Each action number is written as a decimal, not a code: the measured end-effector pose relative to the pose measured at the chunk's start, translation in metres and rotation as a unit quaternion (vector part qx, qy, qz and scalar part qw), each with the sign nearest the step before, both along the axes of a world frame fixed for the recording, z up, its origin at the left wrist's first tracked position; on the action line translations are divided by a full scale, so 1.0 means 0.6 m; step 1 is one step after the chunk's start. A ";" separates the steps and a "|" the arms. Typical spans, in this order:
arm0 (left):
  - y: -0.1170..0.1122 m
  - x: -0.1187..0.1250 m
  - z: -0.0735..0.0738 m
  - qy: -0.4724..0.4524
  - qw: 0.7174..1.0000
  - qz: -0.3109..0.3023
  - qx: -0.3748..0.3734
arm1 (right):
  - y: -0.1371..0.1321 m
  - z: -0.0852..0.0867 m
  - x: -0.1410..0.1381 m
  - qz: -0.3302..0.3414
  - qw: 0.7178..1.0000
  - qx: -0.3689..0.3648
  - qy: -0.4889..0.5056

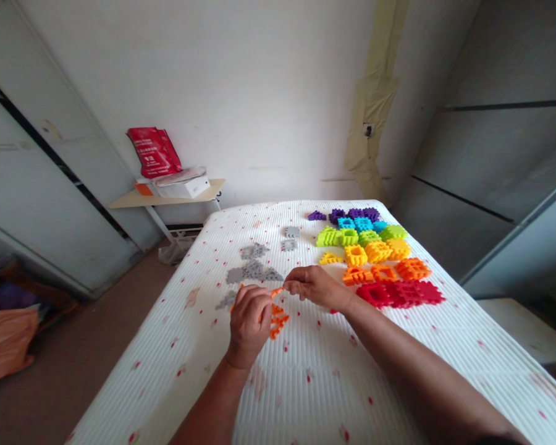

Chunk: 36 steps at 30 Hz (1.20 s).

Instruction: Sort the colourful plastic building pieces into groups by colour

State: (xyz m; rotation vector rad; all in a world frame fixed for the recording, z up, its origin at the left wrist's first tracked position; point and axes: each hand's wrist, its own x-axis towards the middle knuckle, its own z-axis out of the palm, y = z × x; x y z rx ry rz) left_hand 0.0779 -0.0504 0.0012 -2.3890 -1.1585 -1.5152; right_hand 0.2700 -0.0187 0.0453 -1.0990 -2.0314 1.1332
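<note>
Orange plastic toothed piece (277, 292) — right hand (312, 287) pinching its end between fingertips, left hand (250, 324) curling closed around rest, above white ribbed mattress (333, 377). Loose orange toothed pieces (278, 322) lying just below — slackening pinch risking drop among them.

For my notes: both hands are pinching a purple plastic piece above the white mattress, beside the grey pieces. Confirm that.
The colour is wrong: the head view shows the left hand and right hand pinching an orange plastic piece, not a purple one, above the white mattress, beside the grey pieces.
</note>
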 end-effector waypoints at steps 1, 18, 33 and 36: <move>-0.002 0.002 -0.001 0.004 1.000 -0.001 0.003 | 0.001 -0.002 -0.001 0.002 0.999 -0.032 0.023; 0.015 -0.013 -0.019 -0.121 0.967 0.041 -0.220 | 0.025 -0.031 -0.009 -0.072 0.969 -0.123 0.202; 0.019 -0.016 -0.032 -0.208 0.905 -0.049 -0.368 | -0.013 0.018 -0.012 -0.012 0.894 0.378 -0.239; 0.020 -0.017 -0.032 -0.210 0.903 -0.050 -0.372 | -0.016 0.017 -0.019 -0.012 0.870 0.401 -0.287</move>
